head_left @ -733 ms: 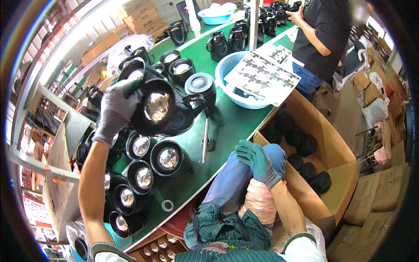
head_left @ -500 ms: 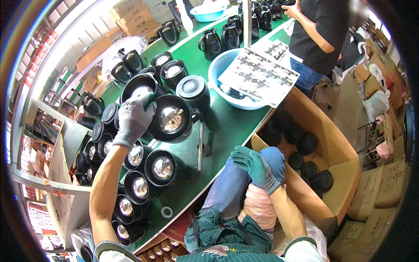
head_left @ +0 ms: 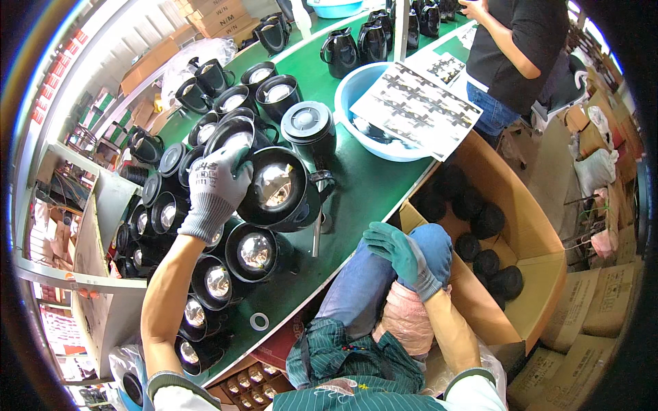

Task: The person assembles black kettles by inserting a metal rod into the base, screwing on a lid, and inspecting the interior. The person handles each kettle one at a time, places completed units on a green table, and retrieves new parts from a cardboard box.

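Over the left side of the green bench, my left hand (head_left: 218, 183), in a grey-white glove, grips the near rim of a black jug (head_left: 275, 190) with a mirror-like liner and a side handle. Its mouth tilts toward me. Right behind my fingers stands another black jug (head_left: 236, 131). A black jug with a round grey lid (head_left: 307, 121) is just beyond the held one. My right hand (head_left: 397, 251), in a green-palmed glove, rests on my raised knee (head_left: 433, 248); its fingers are stretched out and hold nothing.
Several black jugs (head_left: 252, 253) crowd the bench's left edge. A metal rod (head_left: 317, 236) stands by the held jug, and a white ring (head_left: 259, 321) lies nearer. A blue basin (head_left: 346, 103) bears a printed sheet. Right of my knee, a cardboard box (head_left: 538, 274) holds black round parts. Another person (head_left: 514, 55) stands beyond.
The held jug has shifted slightly right and turned, its handle now farther right. My right hand stays on the knee. The whole view has shifted a little.
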The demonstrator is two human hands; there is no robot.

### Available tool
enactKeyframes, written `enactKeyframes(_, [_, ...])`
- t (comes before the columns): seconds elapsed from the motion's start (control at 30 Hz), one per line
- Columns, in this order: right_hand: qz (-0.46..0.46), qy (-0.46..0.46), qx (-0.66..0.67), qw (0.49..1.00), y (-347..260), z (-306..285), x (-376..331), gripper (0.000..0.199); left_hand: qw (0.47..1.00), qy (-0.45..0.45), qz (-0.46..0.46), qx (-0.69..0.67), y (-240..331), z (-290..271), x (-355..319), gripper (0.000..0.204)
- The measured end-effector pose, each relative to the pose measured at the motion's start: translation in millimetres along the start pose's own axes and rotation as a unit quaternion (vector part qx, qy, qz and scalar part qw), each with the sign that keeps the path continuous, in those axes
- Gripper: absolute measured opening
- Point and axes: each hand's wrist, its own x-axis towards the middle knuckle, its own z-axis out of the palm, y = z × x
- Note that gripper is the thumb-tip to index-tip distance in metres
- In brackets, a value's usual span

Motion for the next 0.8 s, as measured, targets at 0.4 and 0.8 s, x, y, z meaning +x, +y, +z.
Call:
enactKeyframes(0.4, [-0.013,-0.025,-0.375,0.927,21.8,56.0,19.3,0.077,0.996,-0.08,-0.043,0.024,-7.3,27.7,-11.6,0.035])
enactKeyframes(0.8, [0.058,0.15,-0.748,0.643,89.9,99.9,86.4,0.101,0.994,-0.065,-0.089,0.004,-28.7,45.1,-18.7,0.038])
